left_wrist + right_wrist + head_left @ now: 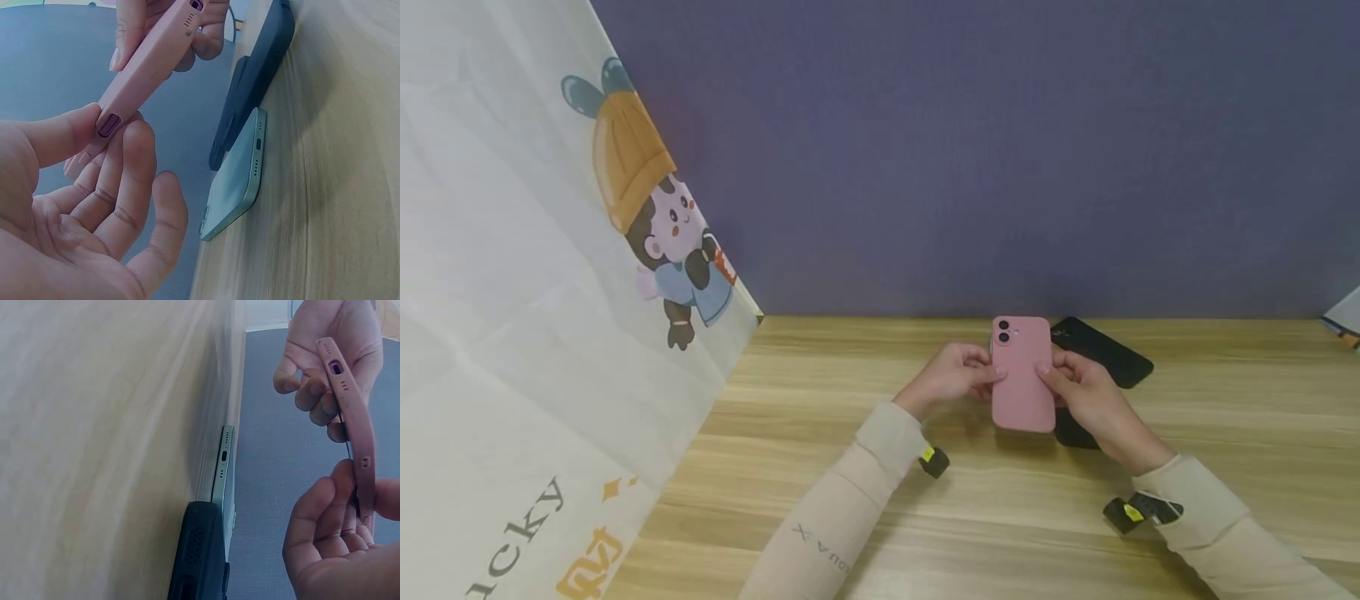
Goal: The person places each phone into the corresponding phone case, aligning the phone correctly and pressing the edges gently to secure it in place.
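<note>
A phone in a pink case (1024, 392) is held above the table, its back with two camera lenses turned up in the head view. My left hand (951, 379) pinches its left edge between thumb and fingers. On the opposite edge, my right hand (1082, 392) grips it, thumb on the back. Purple shows through the cutouts of the case in the left wrist view. A thin dark line runs along the case's edge in the right wrist view. Below lies a pale green phone (240, 172), hidden in the head view.
Beside the green phone, a black phone or case (1108, 354) lies behind my right hand. Another dark piece (1077, 431) shows under that hand, mostly covered. The wooden table (820, 417) meets a dark blue panel (970, 167) at the back. A printed white sheet (512, 292) borders the left.
</note>
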Demonstrator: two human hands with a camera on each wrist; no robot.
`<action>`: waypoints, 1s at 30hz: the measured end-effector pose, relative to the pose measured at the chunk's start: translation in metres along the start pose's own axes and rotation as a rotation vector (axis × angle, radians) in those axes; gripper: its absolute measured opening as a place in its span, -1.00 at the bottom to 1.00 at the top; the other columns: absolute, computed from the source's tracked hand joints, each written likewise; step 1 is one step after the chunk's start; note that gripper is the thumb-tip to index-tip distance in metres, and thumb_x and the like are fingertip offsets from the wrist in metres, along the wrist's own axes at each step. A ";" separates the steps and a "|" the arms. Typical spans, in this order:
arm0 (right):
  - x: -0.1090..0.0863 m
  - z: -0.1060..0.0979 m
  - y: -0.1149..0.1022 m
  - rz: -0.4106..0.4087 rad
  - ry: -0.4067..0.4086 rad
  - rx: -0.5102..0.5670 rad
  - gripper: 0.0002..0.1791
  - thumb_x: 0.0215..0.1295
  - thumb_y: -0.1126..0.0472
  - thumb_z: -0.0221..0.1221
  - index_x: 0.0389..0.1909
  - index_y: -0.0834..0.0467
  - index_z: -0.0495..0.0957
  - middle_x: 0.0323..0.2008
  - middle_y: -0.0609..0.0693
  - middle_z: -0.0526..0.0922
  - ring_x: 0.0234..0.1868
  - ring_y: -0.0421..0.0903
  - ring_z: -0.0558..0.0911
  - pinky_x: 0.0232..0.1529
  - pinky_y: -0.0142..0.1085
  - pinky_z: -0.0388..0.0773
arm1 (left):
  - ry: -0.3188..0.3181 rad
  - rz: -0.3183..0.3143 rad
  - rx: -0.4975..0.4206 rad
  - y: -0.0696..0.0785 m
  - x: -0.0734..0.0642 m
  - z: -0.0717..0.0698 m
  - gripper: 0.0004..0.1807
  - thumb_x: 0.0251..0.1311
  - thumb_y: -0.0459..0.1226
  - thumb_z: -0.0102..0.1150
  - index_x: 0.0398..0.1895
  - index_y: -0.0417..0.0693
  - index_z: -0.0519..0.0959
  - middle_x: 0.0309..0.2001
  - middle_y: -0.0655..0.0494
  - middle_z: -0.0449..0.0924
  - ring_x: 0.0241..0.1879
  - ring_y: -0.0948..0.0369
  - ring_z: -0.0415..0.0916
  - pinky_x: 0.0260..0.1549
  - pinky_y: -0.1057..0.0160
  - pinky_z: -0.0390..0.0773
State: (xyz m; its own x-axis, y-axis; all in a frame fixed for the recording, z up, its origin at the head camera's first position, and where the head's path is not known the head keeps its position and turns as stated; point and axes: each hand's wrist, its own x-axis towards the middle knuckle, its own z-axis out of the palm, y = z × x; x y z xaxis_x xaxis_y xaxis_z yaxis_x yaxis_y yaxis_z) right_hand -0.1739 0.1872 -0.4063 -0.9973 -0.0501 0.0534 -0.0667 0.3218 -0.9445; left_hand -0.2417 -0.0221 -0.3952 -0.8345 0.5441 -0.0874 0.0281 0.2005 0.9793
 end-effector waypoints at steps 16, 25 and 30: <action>0.029 -0.028 0.010 -0.021 -0.038 -0.055 -0.54 0.65 0.09 -0.06 0.17 0.47 0.37 -0.27 -0.04 0.68 -0.29 -0.33 0.64 -0.22 -0.37 0.69 | 0.039 -0.029 0.009 0.005 0.023 0.006 -0.87 0.39 -0.33 0.24 -0.16 -0.26 0.65 -0.37 0.04 0.71 -0.47 0.25 0.61 -0.12 -0.03 0.75; 0.057 -0.060 0.025 -0.003 -0.006 -0.142 -0.48 0.68 0.05 -0.15 0.23 0.47 0.35 -0.17 0.04 0.69 -0.29 -0.36 0.62 -0.26 -0.41 0.65 | 0.055 -0.019 -0.034 0.003 0.035 0.002 -0.71 0.43 -0.33 0.19 0.07 -0.37 0.61 -0.32 0.01 0.70 -0.23 -0.10 0.67 0.03 -0.14 0.68; 0.076 -0.092 0.041 -0.010 0.001 -0.193 -0.42 0.68 0.01 -0.21 0.25 0.51 0.33 -0.15 0.06 0.64 -0.28 -0.38 0.54 -0.30 -0.41 0.58 | 0.082 -0.031 -0.050 0.001 0.045 0.002 -0.71 0.43 -0.35 0.18 0.08 -0.41 0.59 -0.31 0.02 0.71 -0.11 -0.22 0.65 0.00 -0.07 0.71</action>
State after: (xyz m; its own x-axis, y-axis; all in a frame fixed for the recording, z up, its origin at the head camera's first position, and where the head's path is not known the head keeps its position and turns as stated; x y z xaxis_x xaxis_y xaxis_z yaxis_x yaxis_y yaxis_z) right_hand -0.2549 0.2836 -0.4110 -0.9966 -0.0531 0.0627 -0.0808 0.4963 -0.8644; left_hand -0.2778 0.0043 -0.3984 -0.8766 0.4697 -0.1046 -0.0240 0.1745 0.9844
